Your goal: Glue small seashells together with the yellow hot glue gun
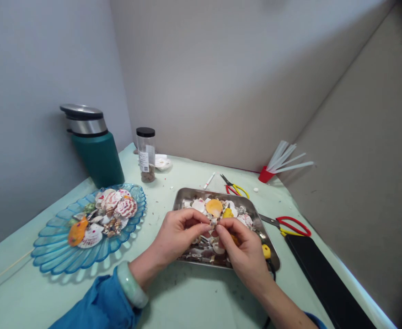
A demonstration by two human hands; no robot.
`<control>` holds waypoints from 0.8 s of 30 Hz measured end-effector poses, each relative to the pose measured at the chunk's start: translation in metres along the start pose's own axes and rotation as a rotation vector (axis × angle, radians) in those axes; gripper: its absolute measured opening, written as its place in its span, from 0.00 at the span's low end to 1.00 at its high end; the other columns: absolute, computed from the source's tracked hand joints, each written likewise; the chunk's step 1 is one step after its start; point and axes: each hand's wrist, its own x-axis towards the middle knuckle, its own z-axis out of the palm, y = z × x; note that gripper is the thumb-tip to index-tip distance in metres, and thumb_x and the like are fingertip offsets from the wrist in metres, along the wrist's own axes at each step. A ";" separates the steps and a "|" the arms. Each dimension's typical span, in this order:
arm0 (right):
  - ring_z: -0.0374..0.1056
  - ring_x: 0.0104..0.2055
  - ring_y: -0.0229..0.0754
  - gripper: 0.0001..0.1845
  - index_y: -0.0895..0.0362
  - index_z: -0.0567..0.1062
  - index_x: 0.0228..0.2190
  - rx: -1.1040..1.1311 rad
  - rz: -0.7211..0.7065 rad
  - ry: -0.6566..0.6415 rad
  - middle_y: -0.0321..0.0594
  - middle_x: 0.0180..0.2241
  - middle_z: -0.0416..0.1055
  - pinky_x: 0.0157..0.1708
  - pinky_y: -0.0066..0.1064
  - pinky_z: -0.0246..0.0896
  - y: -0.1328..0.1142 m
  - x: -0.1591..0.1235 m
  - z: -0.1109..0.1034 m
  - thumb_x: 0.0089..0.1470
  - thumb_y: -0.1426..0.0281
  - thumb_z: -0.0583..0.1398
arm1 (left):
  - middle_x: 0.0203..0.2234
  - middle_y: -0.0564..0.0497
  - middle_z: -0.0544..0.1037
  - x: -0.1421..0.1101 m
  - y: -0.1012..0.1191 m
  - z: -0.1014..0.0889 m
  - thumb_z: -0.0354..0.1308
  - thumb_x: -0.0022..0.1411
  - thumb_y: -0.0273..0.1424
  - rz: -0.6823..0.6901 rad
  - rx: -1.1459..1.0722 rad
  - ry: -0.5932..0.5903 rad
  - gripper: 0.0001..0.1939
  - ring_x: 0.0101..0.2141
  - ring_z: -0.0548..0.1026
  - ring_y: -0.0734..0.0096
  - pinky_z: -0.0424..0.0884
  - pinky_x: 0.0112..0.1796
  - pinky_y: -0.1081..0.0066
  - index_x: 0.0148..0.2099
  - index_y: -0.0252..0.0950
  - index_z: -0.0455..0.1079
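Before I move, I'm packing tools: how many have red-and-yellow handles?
2: a smaller tool behind the tray, a larger one to its right. Others may be hidden.

Craft corner, judging by the tray [276,265] of shells [198,207] (scissors [294,225] and glue sticks [285,157] too).

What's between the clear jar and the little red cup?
In the head view, left to right: something white and crumpled, a slim white pen, a small tool with red and yellow handles, and a little white bit.
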 end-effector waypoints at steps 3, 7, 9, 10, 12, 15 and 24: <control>0.58 0.22 0.34 0.10 0.56 0.70 0.27 -0.001 0.006 -0.005 0.31 0.20 0.63 0.23 0.25 0.54 0.000 0.000 0.000 0.59 0.66 0.56 | 0.27 0.49 0.80 0.000 0.001 -0.001 0.64 0.53 0.28 0.072 0.072 0.025 0.03 0.30 0.77 0.68 0.72 0.34 0.71 0.30 0.33 0.76; 0.58 0.22 0.34 0.10 0.56 0.69 0.27 0.003 0.025 -0.010 0.32 0.21 0.63 0.22 0.25 0.54 0.001 0.000 0.001 0.59 0.65 0.56 | 0.28 0.49 0.80 0.001 0.002 -0.002 0.63 0.54 0.27 0.143 0.105 0.021 0.02 0.31 0.77 0.70 0.72 0.35 0.72 0.30 0.34 0.77; 0.58 0.22 0.34 0.11 0.56 0.70 0.27 0.004 0.032 -0.009 0.32 0.22 0.64 0.22 0.25 0.55 0.001 -0.001 0.001 0.59 0.65 0.56 | 0.27 0.50 0.80 0.001 0.003 -0.002 0.63 0.54 0.26 0.157 0.106 0.013 0.02 0.31 0.76 0.70 0.72 0.35 0.73 0.30 0.34 0.76; 0.59 0.22 0.34 0.11 0.57 0.70 0.27 0.006 0.036 -0.009 0.33 0.22 0.65 0.23 0.25 0.55 0.001 -0.001 0.001 0.59 0.65 0.56 | 0.27 0.50 0.80 0.001 0.003 -0.002 0.63 0.54 0.26 0.160 0.109 0.011 0.02 0.31 0.76 0.70 0.72 0.35 0.73 0.30 0.34 0.76; 0.59 0.23 0.35 0.11 0.57 0.70 0.27 0.019 0.049 -0.012 0.33 0.22 0.65 0.23 0.25 0.55 0.001 0.000 0.001 0.59 0.65 0.56 | 0.27 0.50 0.80 0.001 0.004 -0.002 0.63 0.54 0.26 0.150 0.116 0.008 0.02 0.31 0.76 0.70 0.71 0.35 0.73 0.30 0.34 0.76; 0.59 0.22 0.35 0.11 0.57 0.70 0.27 0.075 0.084 -0.027 0.33 0.22 0.65 0.22 0.25 0.55 0.001 0.000 0.001 0.58 0.64 0.56 | 0.27 0.50 0.79 0.000 0.004 -0.002 0.63 0.54 0.26 0.123 0.119 0.010 0.02 0.30 0.76 0.70 0.71 0.35 0.72 0.29 0.33 0.75; 0.57 0.21 0.34 0.13 0.57 0.69 0.25 0.125 0.144 -0.031 0.33 0.20 0.64 0.20 0.25 0.53 -0.001 0.001 0.001 0.57 0.62 0.58 | 0.27 0.49 0.79 0.001 0.003 -0.001 0.62 0.54 0.26 0.139 0.143 0.008 0.02 0.31 0.76 0.70 0.71 0.35 0.72 0.29 0.33 0.75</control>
